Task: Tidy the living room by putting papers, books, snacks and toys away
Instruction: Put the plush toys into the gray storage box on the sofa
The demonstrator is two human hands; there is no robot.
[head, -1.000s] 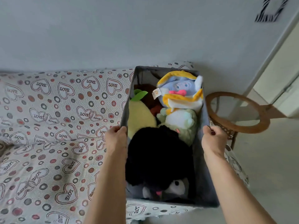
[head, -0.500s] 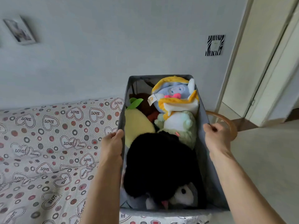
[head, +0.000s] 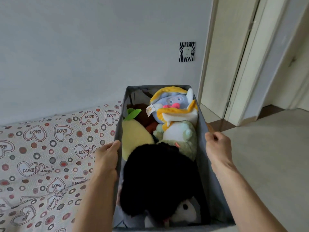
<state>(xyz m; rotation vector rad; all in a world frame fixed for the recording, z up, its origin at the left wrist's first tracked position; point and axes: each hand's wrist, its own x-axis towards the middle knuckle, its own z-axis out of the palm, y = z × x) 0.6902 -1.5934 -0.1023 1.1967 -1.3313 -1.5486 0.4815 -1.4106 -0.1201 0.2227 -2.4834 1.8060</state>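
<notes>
A grey fabric storage bin (head: 203, 153) full of plush toys is held up in front of me. My left hand (head: 107, 156) grips its left rim and my right hand (head: 218, 148) grips its right rim. Inside lie a big black plush (head: 158, 180), a yellow fruit plush with a green leaf (head: 133, 136), a pale green plush (head: 180, 138) and a blue-faced plush in yellow and white (head: 173, 104). The bottom of the bin is hidden.
A sofa with a heart-and-dot "LOVE" cover (head: 41, 156) lies to the left, against a pale wall. A zebra-framed wall switch (head: 187, 51) hangs above. A doorway with cream frames (head: 242, 64) opens at the right, with pale floor (head: 267, 156) before it.
The bin has risen with both hands still on its rims, and my view has lifted and swung right; the round side table has slipped behind the bin and the doorway has come into view.
</notes>
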